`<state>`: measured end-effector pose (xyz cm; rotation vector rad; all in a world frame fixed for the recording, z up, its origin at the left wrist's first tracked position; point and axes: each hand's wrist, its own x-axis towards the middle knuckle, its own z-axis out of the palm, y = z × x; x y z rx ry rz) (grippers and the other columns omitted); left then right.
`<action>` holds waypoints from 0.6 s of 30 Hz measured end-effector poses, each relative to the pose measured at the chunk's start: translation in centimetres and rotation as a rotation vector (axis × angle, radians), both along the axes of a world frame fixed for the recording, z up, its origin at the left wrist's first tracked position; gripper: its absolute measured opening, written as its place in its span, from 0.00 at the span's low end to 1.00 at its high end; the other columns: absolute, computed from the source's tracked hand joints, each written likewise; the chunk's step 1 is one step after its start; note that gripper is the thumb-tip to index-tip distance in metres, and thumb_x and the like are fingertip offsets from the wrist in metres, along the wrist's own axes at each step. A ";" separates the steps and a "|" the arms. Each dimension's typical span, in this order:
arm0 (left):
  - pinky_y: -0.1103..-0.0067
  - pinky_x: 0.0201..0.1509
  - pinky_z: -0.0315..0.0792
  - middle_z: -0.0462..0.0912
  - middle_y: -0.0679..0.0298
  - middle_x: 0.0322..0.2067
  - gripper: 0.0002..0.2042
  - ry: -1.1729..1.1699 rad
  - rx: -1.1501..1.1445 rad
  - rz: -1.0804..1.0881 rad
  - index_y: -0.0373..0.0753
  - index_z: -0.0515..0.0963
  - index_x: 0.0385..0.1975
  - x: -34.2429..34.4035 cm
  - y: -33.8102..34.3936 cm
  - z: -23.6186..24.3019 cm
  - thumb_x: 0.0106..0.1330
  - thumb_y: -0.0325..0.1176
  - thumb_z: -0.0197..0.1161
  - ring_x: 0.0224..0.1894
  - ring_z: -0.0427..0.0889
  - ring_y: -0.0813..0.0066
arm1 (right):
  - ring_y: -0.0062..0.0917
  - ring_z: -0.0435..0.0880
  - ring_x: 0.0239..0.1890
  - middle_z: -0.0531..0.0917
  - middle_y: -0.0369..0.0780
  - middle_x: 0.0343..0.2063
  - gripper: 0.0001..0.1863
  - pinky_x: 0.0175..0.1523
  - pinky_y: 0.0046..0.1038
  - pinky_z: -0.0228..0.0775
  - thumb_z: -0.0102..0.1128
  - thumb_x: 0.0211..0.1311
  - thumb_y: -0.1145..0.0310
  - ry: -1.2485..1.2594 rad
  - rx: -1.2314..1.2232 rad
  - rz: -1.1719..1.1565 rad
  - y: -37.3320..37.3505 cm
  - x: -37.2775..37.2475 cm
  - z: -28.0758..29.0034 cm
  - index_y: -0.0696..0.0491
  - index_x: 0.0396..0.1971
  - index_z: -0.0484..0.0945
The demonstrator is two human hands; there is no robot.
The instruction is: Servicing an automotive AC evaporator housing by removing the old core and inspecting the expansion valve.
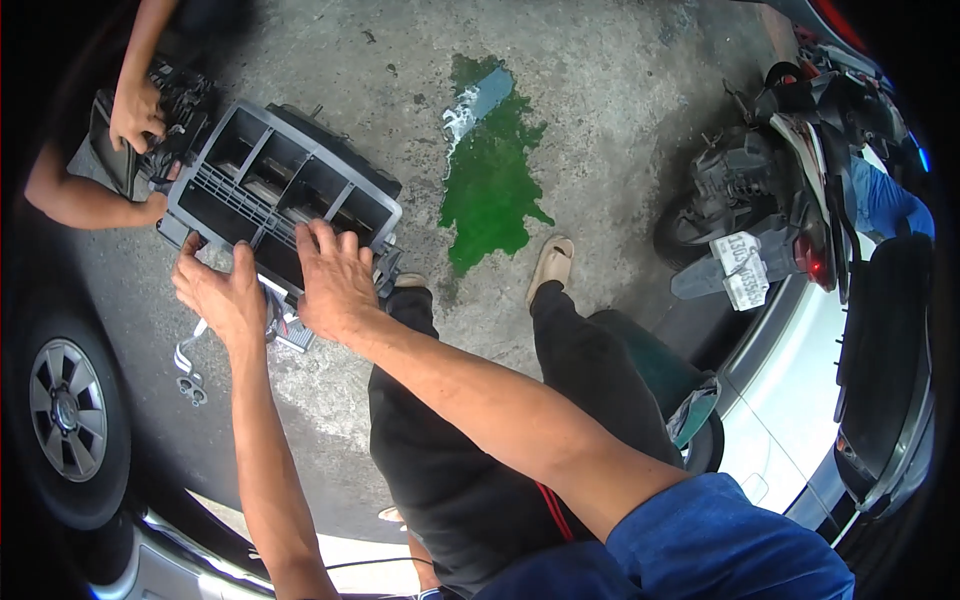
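A black plastic car air-conditioner housing (268,122), divided into several open compartments, is tilted at the upper left. My left hand (222,296) grips its near edge toward the left corner, thumb and fingers spread along the wall. Over the same near edge farther right lies my right hand (338,278), its fingers hooked across the rim. Part of a finned metal core (295,335) shows beneath the housing, close to my hands. Bent metal pipes (188,362) stick out beside it. My fingertips behind the wall are hidden.
Another person's hands (137,112) work at the housing's left end, near dark mechanical parts. Green liquid (495,205) is spread over the concrete ahead. A motorcycle (740,185) and a white car (775,410) stand right, a car wheel (68,410) left. A green bucket (655,365) is beside my leg.
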<state>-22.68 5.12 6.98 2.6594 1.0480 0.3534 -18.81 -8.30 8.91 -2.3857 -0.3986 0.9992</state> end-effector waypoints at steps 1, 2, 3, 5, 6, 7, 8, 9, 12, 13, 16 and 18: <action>0.64 0.58 0.66 0.77 0.49 0.46 0.24 0.046 -0.118 -0.127 0.31 0.74 0.51 1.3 -1.4 1.5 0.57 0.40 0.65 0.50 0.75 0.50 | 0.38 0.66 0.58 0.63 0.42 0.63 0.44 0.60 0.38 0.59 0.69 0.45 0.72 -0.008 0.033 -0.004 -0.6 0.0 -0.3 0.57 0.66 0.60; 0.65 0.57 0.67 0.78 0.51 0.43 0.21 0.111 -0.238 -0.256 0.32 0.76 0.48 2.5 -2.6 2.9 0.58 0.38 0.64 0.50 0.76 0.52 | 0.37 0.66 0.57 0.65 0.41 0.62 0.43 0.60 0.37 0.59 0.69 0.47 0.69 -0.006 0.064 -0.014 -0.5 -0.4 -0.5 0.57 0.65 0.61; 0.65 0.53 0.69 0.81 0.54 0.38 0.16 0.238 -0.349 -0.340 0.33 0.80 0.41 3.9 -4.7 4.1 0.58 0.38 0.64 0.48 0.76 0.54 | 0.35 0.67 0.57 0.68 0.41 0.60 0.41 0.60 0.36 0.60 0.68 0.48 0.68 0.017 0.031 -0.016 -0.2 -0.9 -0.8 0.56 0.65 0.63; 0.65 0.51 0.71 0.82 0.52 0.37 0.17 0.431 -0.234 -0.629 0.33 0.82 0.36 5.3 -7.3 3.3 0.58 0.42 0.65 0.45 0.78 0.51 | 0.33 0.69 0.57 0.70 0.41 0.58 0.39 0.60 0.34 0.62 0.67 0.49 0.66 0.044 0.034 -0.052 0.0 -1.0 -2.0 0.56 0.64 0.64; 0.65 0.51 0.71 0.82 0.52 0.37 0.17 0.504 -0.066 -0.793 0.34 0.82 0.36 5.6 -7.7 3.0 0.58 0.43 0.65 0.44 0.78 0.50 | 0.31 0.69 0.57 0.71 0.40 0.57 0.35 0.60 0.33 0.62 0.65 0.52 0.67 -0.058 0.021 -0.044 0.5 -1.5 -2.2 0.55 0.62 0.65; 0.65 0.51 0.71 0.82 0.52 0.37 0.17 0.538 -0.051 -0.834 0.34 0.82 0.36 5.9 -7.8 2.6 0.58 0.43 0.65 0.44 0.78 0.50 | 0.29 0.69 0.58 0.71 0.39 0.57 0.32 0.61 0.32 0.62 0.63 0.55 0.67 -0.149 -0.014 -0.039 0.8 -2.2 -2.5 0.55 0.61 0.66; 0.65 0.52 0.71 0.83 0.52 0.37 0.19 0.608 -0.050 -0.837 0.34 0.82 0.37 6.6 -7.7 2.4 0.57 0.45 0.65 0.45 0.78 0.50 | 0.26 0.69 0.58 0.72 0.38 0.56 0.29 0.62 0.31 0.62 0.60 0.57 0.67 -0.241 -0.054 -0.032 1.2 -2.9 -2.6 0.54 0.60 0.66; 0.64 0.53 0.71 0.83 0.52 0.36 0.20 0.678 -0.047 -0.828 0.34 0.82 0.37 7.3 -7.7 2.3 0.57 0.46 0.65 0.45 0.79 0.49 | 0.24 0.69 0.58 0.72 0.37 0.55 0.26 0.63 0.30 0.62 0.58 0.60 0.68 -0.331 -0.093 -0.018 1.7 -3.5 -2.8 0.54 0.58 0.67; 0.63 0.54 0.70 0.84 0.51 0.36 0.22 0.877 0.026 -0.886 0.33 0.82 0.38 9.2 -10.9 2.0 0.57 0.48 0.64 0.46 0.79 0.47 | 0.18 0.70 0.59 0.73 0.34 0.53 0.16 0.65 0.26 0.63 0.51 0.68 0.69 -0.638 -0.268 0.028 2.0 -3.4 -4.9 0.53 0.54 0.68; 0.61 0.53 0.71 0.84 0.48 0.36 0.23 0.917 0.136 -0.955 0.32 0.81 0.39 9.4 -11.7 1.6 0.57 0.49 0.63 0.47 0.79 0.45 | 0.19 0.71 0.59 0.73 0.33 0.54 0.18 0.67 0.27 0.62 0.47 0.69 0.74 -0.898 -0.980 0.487 3.0 -3.5 -5.6 0.53 0.57 0.67; 0.61 0.52 0.71 0.84 0.46 0.36 0.23 1.114 0.208 -0.956 0.34 0.82 0.39 9.7 -14.1 1.0 0.57 0.51 0.62 0.46 0.79 0.43 | 0.20 0.70 0.60 0.73 0.34 0.55 0.17 0.66 0.28 0.63 0.51 0.65 0.72 -0.678 -0.519 0.205 2.6 -5.4 -4.3 0.54 0.54 0.71; 0.60 0.50 0.72 0.84 0.44 0.35 0.24 1.063 0.209 -1.012 0.34 0.81 0.39 9.5 -11.5 0.0 0.58 0.52 0.61 0.45 0.80 0.42 | 0.21 0.70 0.60 0.72 0.35 0.56 0.17 0.65 0.29 0.63 0.53 0.63 0.72 -0.592 -0.278 0.054 0.3 -6.2 -2.1 0.55 0.52 0.73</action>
